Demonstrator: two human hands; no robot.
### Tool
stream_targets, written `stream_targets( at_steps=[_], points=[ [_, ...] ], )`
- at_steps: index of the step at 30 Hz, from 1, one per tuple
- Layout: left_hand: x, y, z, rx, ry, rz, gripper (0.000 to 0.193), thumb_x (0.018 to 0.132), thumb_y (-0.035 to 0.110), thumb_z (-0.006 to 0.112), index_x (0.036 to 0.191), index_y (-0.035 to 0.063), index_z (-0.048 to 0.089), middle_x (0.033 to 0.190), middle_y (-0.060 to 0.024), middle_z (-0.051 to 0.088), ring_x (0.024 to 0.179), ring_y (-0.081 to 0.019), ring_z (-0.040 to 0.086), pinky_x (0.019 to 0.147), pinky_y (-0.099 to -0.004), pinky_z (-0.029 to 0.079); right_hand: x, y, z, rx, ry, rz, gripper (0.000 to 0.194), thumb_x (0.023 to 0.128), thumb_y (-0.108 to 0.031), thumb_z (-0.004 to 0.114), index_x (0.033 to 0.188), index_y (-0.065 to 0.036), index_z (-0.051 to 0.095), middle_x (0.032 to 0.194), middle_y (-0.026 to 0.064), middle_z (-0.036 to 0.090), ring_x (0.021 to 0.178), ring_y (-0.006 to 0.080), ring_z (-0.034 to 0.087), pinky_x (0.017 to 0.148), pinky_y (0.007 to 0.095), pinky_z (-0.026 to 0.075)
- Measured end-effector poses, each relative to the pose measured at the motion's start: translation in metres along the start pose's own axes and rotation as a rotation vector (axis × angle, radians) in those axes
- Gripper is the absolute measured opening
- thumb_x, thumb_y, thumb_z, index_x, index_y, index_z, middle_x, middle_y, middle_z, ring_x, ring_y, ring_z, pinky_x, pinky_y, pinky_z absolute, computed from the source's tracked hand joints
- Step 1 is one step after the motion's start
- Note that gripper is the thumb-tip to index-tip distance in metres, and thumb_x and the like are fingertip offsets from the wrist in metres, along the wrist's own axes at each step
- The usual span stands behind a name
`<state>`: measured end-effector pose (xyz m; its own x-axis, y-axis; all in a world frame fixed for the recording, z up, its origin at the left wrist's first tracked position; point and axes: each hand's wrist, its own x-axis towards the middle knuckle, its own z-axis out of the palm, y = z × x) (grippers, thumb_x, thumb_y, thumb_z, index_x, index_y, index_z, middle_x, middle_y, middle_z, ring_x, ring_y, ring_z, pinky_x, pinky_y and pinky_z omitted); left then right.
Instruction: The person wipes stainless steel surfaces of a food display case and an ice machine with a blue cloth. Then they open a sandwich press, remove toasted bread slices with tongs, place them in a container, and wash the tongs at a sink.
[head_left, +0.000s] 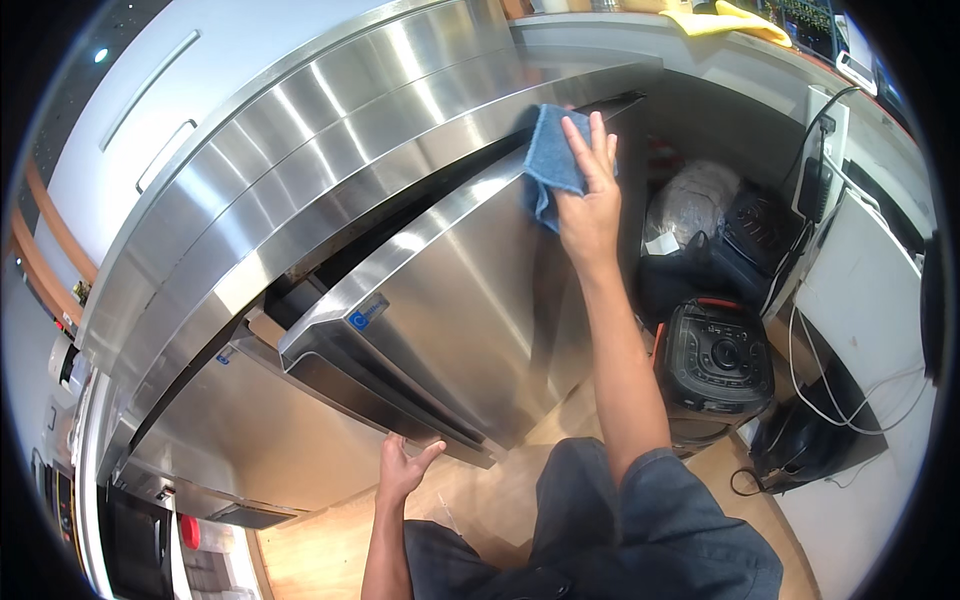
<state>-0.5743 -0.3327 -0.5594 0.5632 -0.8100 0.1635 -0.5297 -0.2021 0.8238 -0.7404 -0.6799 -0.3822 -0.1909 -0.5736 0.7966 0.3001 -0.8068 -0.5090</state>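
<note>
My right hand (592, 187) presses a folded blue cloth (556, 154) against the far upper corner of a stainless steel refrigerator door (457, 300). That door stands partly open, with a dark gap along its top edge. My left hand (405, 465) is at the door's handle edge, near its lower end; the fingertips reach behind the edge and the thumb points to the right. Left of it is a second steel door (277, 435), lower in the picture. A steel counter edge (345, 142) runs above both doors.
On the right a black portable speaker (716, 367) stands on the floor, near black bags and a plastic-wrapped bundle (694, 199). White cables (806, 390) hang at the right wall. A yellow cloth (731, 24) lies on a ledge at the top.
</note>
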Motion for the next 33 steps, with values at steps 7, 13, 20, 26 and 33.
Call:
stream_targets(
  at_steps=[7,13,20,26,33],
  points=[
    [-0.003,0.002,0.0,0.03,-0.004,0.041,0.035,0.077,0.015,0.09,0.101,-0.0044,0.073,0.097,-0.0152,0.076,0.09,-0.0236,0.07,0.085,-0.0371,0.053,0.01,0.006,-0.01,-0.073,-0.111,-0.009,0.067,0.077,-0.008,0.081,0.14,-0.023,0.067,0.165,0.0129,0.039,0.157,0.0477,0.017,0.125,0.0554,0.023],
    [-0.011,0.007,0.006,-0.041,0.045,0.112,0.035,0.077,0.015,0.09,0.101,-0.0046,0.073,0.096,-0.0156,0.077,0.088,-0.0232,0.07,0.085,-0.0375,0.054,-0.014,0.006,-0.006,-0.248,-0.259,-0.151,0.072,0.073,-0.026,0.088,0.142,-0.028,0.065,0.167,0.0122,0.037,0.157,0.0458,0.019,0.122,0.0659,0.014],
    [-0.017,0.013,0.01,0.023,0.027,0.039,0.032,0.078,0.017,0.089,0.096,-0.0047,0.074,0.091,-0.0152,0.077,0.084,-0.0193,0.069,0.079,-0.0352,0.053,0.063,0.112,-0.038,-0.494,0.079,-0.078,0.062,0.102,-0.032,0.054,0.161,-0.032,0.036,0.171,0.011,0.026,0.156,0.0441,0.02,0.114,0.0759,0.018],
    [-0.019,0.004,0.014,-0.024,0.047,0.138,0.03,0.079,0.016,0.089,0.093,-0.0049,0.073,0.086,-0.0146,0.076,0.079,-0.0195,0.068,0.076,-0.0361,0.053,0.068,0.238,-0.088,-0.533,0.348,0.83,0.093,0.102,-0.071,0.026,0.116,0.009,0.07,0.122,0.0338,0.067,0.12,0.0503,0.062,0.104,0.0545,0.046],
    [-0.018,0.0,0.016,-0.093,0.05,0.155,0.037,0.078,0.02,0.089,0.101,-0.0035,0.072,0.098,-0.017,0.075,0.092,-0.0263,0.069,0.086,-0.0394,0.053,-0.222,0.221,-0.086,-0.367,0.447,1.377,0.068,0.107,-0.05,0.04,0.143,0.005,0.053,0.147,0.0263,0.056,0.134,0.0399,0.054,0.112,0.0469,0.042]
  ],
)
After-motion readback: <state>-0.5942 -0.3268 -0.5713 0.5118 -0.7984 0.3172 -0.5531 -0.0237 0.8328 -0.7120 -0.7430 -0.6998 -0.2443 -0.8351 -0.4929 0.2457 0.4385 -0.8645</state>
